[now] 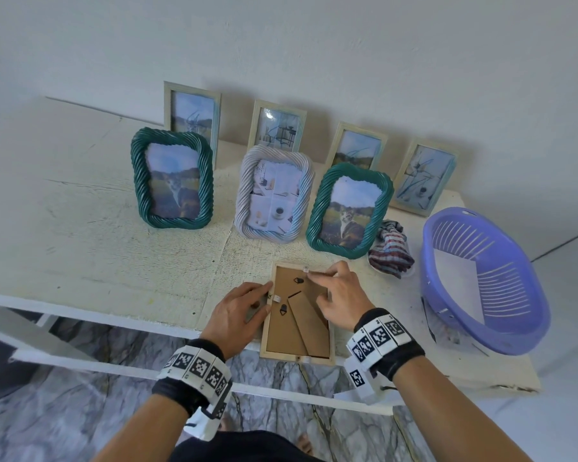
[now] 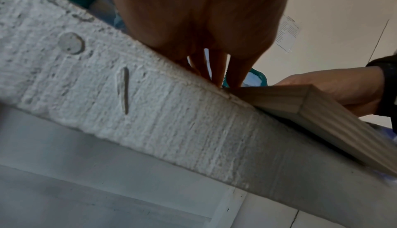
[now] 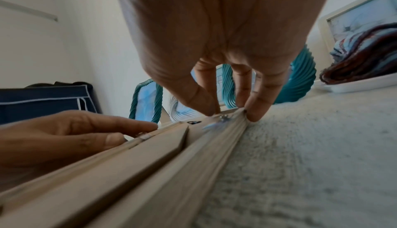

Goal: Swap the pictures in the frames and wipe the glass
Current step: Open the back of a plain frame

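Face-down wooden picture frame [image 1: 297,315] lies at the lower centre of the head view, on the near edge of the white desk [image 1: 80,228], its brown backing board and folded easel stand turned up. One corner of the frame juts past the desk edge in the left wrist view.

Left hand [image 1: 239,315] rests on the frame's left rail – fingers fairly straight, tips at a small metal tab [image 1: 276,298] there. Right hand [image 1: 339,295] grips the far right corner: in the right wrist view its thumb and fingertips [image 3: 255,113] pinch the rail beside another tab.

Behind the frame, across the middle of the head view, stand three rope-pattern frames – a green one [image 1: 172,178], a pale one [image 1: 274,193] and a second green one [image 1: 347,210]. Four slim light frames lean against the wall in the upper part, the leftmost [image 1: 192,120] upper left of centre. At the right, a checked cloth [image 1: 391,250] sits on a white dish, next to a purple plastic basket [image 1: 481,278] with a white sheet inside.
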`<state>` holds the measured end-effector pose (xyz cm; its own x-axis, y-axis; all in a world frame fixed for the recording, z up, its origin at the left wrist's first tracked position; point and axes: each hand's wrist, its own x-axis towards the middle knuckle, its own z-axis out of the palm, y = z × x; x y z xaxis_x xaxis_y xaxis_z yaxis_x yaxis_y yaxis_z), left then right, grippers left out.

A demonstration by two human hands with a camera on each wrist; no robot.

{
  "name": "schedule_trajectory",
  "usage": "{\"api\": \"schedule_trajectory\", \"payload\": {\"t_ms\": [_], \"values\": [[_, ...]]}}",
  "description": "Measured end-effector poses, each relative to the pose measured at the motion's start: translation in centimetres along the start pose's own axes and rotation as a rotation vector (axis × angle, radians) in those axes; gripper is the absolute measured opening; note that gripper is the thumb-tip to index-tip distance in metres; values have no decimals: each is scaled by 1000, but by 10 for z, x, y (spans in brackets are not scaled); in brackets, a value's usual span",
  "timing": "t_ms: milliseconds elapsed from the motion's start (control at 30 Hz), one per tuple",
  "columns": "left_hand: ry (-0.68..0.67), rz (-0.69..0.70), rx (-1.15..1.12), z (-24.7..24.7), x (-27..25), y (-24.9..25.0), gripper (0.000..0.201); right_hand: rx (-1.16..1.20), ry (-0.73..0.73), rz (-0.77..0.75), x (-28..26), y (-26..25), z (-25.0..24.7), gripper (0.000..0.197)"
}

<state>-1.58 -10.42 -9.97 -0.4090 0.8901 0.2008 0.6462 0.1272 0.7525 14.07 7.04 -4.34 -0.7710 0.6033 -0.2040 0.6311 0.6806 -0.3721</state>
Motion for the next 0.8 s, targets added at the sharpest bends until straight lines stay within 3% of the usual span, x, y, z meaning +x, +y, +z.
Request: {"api": "schedule_trajectory", "payload": {"t_ms": [267,433,600,800], "values": [[4,-23,-12,-1,1,1,49,170,40,29,-7,-1,-5,47],[-2,-18,-3,0,1,-1,58,213,-88,9,-42,-12,4,85],[12,-10,1,0,1,0,49,193,-161,-14,-68,-8,21,110],[10,-13,7,-2,1,2,48,190,-184,-98,-67,9,20,102]]}}
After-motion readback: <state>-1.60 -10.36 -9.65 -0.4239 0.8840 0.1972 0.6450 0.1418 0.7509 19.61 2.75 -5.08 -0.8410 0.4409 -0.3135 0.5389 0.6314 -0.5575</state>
